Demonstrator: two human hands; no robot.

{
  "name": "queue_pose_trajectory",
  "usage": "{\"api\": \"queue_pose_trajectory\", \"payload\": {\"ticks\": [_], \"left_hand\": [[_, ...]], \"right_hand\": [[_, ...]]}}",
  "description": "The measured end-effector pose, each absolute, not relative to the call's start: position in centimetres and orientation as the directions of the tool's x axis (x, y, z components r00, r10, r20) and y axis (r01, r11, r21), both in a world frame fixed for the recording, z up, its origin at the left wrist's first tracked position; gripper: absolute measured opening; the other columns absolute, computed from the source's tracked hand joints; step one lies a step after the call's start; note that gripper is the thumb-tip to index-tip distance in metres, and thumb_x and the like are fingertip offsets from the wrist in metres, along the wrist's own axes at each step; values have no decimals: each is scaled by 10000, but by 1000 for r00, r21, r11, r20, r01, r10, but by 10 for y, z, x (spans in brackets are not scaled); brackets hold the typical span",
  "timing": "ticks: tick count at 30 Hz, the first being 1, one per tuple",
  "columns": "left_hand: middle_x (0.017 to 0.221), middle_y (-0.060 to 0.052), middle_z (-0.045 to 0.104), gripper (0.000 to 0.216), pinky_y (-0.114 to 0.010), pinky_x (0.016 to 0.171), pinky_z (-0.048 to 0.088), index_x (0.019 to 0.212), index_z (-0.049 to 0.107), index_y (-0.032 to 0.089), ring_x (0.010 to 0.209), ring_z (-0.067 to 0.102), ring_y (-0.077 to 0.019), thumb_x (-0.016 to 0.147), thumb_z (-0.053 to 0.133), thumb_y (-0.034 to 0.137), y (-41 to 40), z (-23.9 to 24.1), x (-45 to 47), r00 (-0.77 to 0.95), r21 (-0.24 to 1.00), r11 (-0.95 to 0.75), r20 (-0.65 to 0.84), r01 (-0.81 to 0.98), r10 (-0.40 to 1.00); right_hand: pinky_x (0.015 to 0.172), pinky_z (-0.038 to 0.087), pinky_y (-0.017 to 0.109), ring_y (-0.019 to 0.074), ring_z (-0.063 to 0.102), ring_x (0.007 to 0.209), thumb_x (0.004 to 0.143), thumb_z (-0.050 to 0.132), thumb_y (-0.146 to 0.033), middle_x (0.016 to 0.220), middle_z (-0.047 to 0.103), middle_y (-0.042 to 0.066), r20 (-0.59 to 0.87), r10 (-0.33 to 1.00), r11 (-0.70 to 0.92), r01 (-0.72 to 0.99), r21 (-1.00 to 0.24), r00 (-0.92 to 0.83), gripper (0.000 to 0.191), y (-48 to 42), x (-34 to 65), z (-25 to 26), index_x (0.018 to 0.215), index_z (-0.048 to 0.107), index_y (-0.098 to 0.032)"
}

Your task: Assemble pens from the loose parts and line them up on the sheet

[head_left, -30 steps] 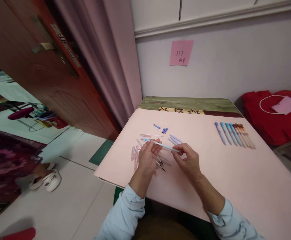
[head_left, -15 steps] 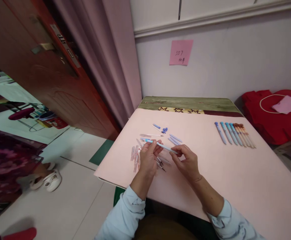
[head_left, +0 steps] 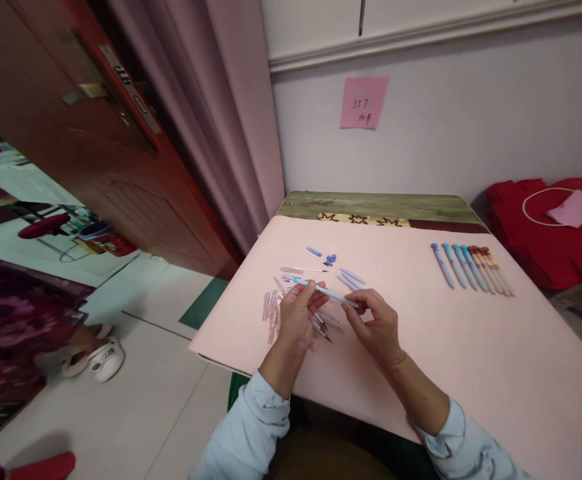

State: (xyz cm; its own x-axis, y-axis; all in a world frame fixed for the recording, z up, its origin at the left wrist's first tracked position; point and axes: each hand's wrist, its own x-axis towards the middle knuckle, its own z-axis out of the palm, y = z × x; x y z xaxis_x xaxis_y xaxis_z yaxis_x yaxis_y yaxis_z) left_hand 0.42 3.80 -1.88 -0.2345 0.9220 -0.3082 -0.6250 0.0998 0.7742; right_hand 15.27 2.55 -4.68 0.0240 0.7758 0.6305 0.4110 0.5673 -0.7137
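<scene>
Both hands pinch one light-blue pen (head_left: 327,292) above the worktop (head_left: 421,347) near its left edge, left hand (head_left: 298,319) gripping its barrel, right hand (head_left: 377,325) its near end, loose pen parts (head_left: 275,308) beneath.

Open pink mat (head_left: 421,347) is seen btwn the hands and the pen row (head_left: 471,268) at far right; that stretch is unobstructed, as is the near-right area. Left side is cluttered: loose pen parts (head_left: 275,308) are spread under and beside the left hand (head_left: 297,319), with small blue caps (head_left: 329,259) and barrels (head_left: 351,277) just beyond the held pen (head_left: 325,291). Right hand (head_left: 377,327) sits at the clutter's edge. Rear is closed off by the wall (head_left: 445,133), left by the curtain (head_left: 231,133).
</scene>
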Motion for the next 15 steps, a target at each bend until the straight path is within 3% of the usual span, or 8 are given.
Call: {"api": "queue_pose_trajectory", "payload": {"ticks": [15], "left_hand": [[851, -111, 743, 212, -290, 746, 568, 811, 606, 129, 744, 703, -161, 738, 782, 222, 38, -16, 1, -224, 780, 93, -289, -619, 931]], "right_hand": [[584, 469, 258, 122, 526, 607, 854, 610, -207, 737, 585, -1, 627, 778, 563, 408, -718, 30, 34, 26, 154, -44, 887, 617, -213]]}}
